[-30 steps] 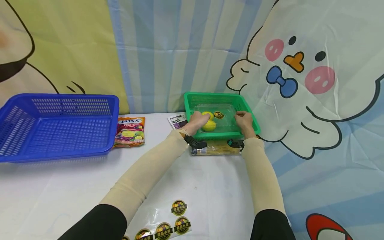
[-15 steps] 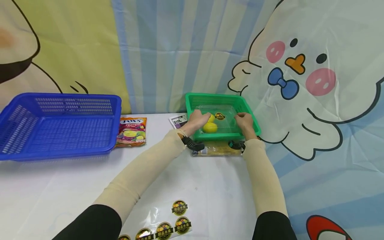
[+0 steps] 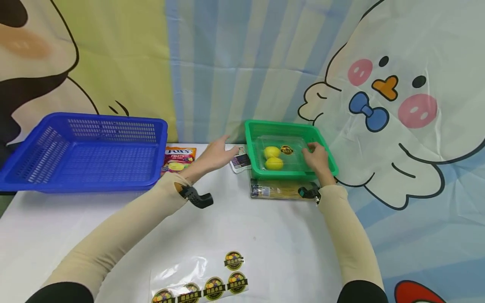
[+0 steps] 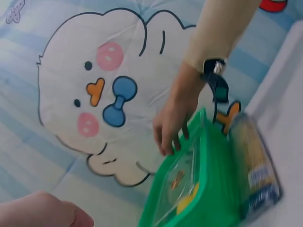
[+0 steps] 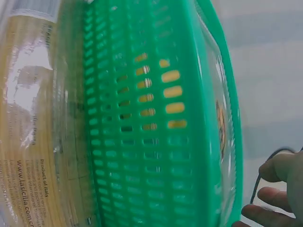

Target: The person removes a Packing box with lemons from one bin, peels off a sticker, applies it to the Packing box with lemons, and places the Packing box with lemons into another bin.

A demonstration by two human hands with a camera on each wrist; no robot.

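Note:
My left hand (image 3: 215, 156) is in the air between the bag of Fox's fruit candy (image 3: 179, 159) and the green basket (image 3: 250, 162), holding nothing, its index finger and thumb spread. In the basket lies a clear plastic box (image 3: 293, 160) with a round black-and-gold sticker (image 3: 286, 150) and two lemons (image 3: 273, 163). Over the right side of the basket is my right hand (image 3: 317, 160), beside the box, its fingers loosely bent with nothing between them. Whether its fingertips touch the box cannot be told.
A large blue basket (image 3: 102, 164) stands at the left. A packet of spaghetti (image 3: 280, 190) lies along the green basket's front. A small printed packet (image 3: 240, 160) sits at its left. A clear sheet of round stickers (image 3: 214, 287) is on the white table (image 3: 227, 227) near me.
My left hand has left the lemons and moved left out of the green basket. The right hand has loosened and lifted slightly from the box's side. The head view has shifted left.

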